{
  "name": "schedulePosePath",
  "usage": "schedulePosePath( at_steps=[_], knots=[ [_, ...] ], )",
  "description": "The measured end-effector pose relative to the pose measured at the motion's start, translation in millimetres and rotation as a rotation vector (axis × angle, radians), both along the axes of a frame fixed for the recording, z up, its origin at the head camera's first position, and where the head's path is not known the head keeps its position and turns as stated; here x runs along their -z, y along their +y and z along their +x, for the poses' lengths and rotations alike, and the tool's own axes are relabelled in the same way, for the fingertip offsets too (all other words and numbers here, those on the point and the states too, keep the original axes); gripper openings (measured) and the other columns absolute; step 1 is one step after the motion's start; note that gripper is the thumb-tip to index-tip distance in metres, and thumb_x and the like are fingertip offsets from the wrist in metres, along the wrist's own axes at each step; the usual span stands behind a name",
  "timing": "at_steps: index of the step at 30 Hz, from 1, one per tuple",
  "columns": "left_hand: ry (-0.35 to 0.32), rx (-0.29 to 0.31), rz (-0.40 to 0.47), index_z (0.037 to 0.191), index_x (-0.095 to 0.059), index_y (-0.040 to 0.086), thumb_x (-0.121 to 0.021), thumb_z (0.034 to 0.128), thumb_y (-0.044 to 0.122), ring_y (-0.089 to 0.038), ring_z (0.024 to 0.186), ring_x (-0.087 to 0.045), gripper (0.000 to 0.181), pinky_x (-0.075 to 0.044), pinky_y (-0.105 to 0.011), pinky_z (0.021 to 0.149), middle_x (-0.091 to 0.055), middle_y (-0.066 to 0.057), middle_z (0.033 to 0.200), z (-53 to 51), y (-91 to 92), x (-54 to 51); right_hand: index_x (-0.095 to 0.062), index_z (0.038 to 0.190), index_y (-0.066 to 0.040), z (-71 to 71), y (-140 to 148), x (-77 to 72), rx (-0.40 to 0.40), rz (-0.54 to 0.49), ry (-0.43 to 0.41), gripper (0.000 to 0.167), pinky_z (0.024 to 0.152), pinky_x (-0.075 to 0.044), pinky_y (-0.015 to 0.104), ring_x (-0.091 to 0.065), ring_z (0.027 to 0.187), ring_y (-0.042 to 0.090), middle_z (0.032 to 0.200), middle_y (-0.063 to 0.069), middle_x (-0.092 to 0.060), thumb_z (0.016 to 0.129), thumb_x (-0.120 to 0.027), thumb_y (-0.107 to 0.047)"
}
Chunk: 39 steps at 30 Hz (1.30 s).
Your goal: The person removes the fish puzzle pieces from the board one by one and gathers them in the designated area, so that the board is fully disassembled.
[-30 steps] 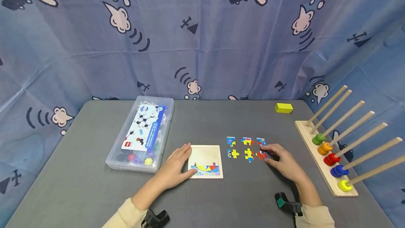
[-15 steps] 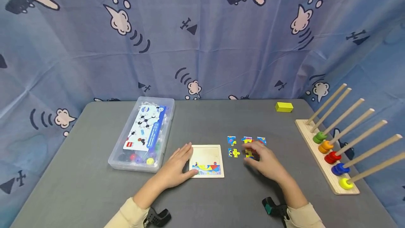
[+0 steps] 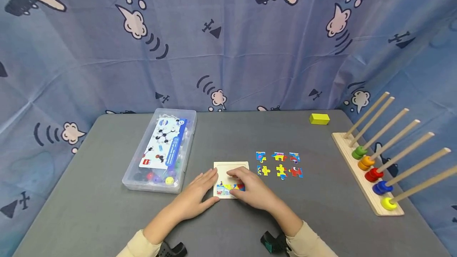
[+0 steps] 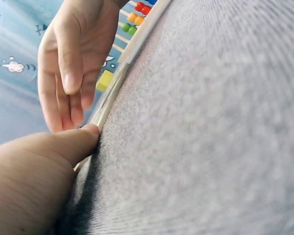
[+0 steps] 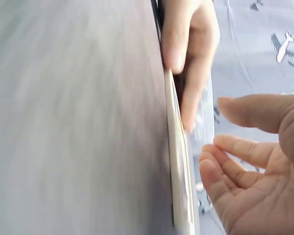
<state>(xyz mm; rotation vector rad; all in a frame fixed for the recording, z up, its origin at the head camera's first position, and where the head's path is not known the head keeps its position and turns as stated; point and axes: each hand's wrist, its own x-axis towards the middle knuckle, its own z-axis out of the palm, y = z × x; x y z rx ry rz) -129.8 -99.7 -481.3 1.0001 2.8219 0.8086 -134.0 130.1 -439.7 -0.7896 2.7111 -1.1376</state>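
A plastic box point(image 3: 159, 152) lies left, a yellow block point(image 3: 319, 119) and wooden peg rack point(image 3: 360, 175) right, before a blue curtain point(image 3: 235, 62).

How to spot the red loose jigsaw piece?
On the gray table, find the square pale wooden tray. To its right lie six multicoloured jigsaw pieces in two rows. The knobbed red jigsaw piece ends the nearer row at right, reddest of the six.

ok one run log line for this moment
left hand: touches puzzle tray | right hand: above tray, nothing seen held | tray: partly filled | loose pieces: six, right of tray
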Motion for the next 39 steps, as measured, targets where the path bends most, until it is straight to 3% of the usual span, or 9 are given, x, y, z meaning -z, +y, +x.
schedulePosePath(
  at_steps=[5, 16, 28, 39],
  knots=[
    [0.035, 0.001, 0.033, 0.144, -0.039, 0.003, -0.058, 0.0921, 0.043, -0.021, 0.143, -0.028, 0.068, -0.025, -0.044, 0.117, -0.034, -0.008, 0.153, 2.3, 3.1, 4.7, -0.061, 0.119, -0.002, 3.7, -17.1, 8.3, 0.033, 0.004, -0.03, 0.04, 0.086, -0.05, 0.033, -0.058, 0.098, 0.018, 0.114, 0.005, -0.058, 0.081, -0.071, -0.009],
    [0.054, 0.017, 0.043, 0.143, -0.04, 0.002, -0.059, 0.0914, 0.042, -0.022, 0.142, -0.03, 0.069, -0.025, -0.043, 0.117, -0.036, -0.008, 0.152, -0.8, 1.0, 2.1, -0.065, 0.109, -0.001, 8.7, -28.6, 21.6, 0.116, 0.012, 0.045, 0.039, 0.087, -0.048, 0.033, -0.054, 0.098, 0.019, 0.107, 0.005, -0.056, 0.072, -0.077, -0.002],
    [0.072, 0.011, 0.039, 0.142, -0.042, 0.001, -0.06, 0.0911, 0.042, -0.021, 0.141, -0.031, 0.067, -0.026, -0.042, 0.116, -0.037, -0.008, 0.151, -1.5, 0.4, 3.0, -0.061, 0.105, -0.008, 7.0, -29.2, 20.0, 0.133, -0.058, -0.017, 0.04, 0.078, -0.046, 0.027, -0.051, 0.088, 0.014, 0.098, 0.001, -0.057, 0.07, -0.077, 0.001],
    [0.082, -0.007, 0.072, 0.141, -0.043, 0.001, -0.062, 0.0898, 0.039, -0.023, 0.14, -0.034, 0.067, -0.028, -0.045, 0.115, -0.039, -0.009, 0.15, 0.3, -1.0, 3.5, -0.061, 0.108, -0.008, 5.3, -30.1, 12.3, 0.085, 0.018, 0.049, 0.04, 0.077, -0.049, 0.028, -0.054, 0.087, 0.014, 0.096, 0.0, -0.062, 0.072, -0.077, 0.001]
  ],
)
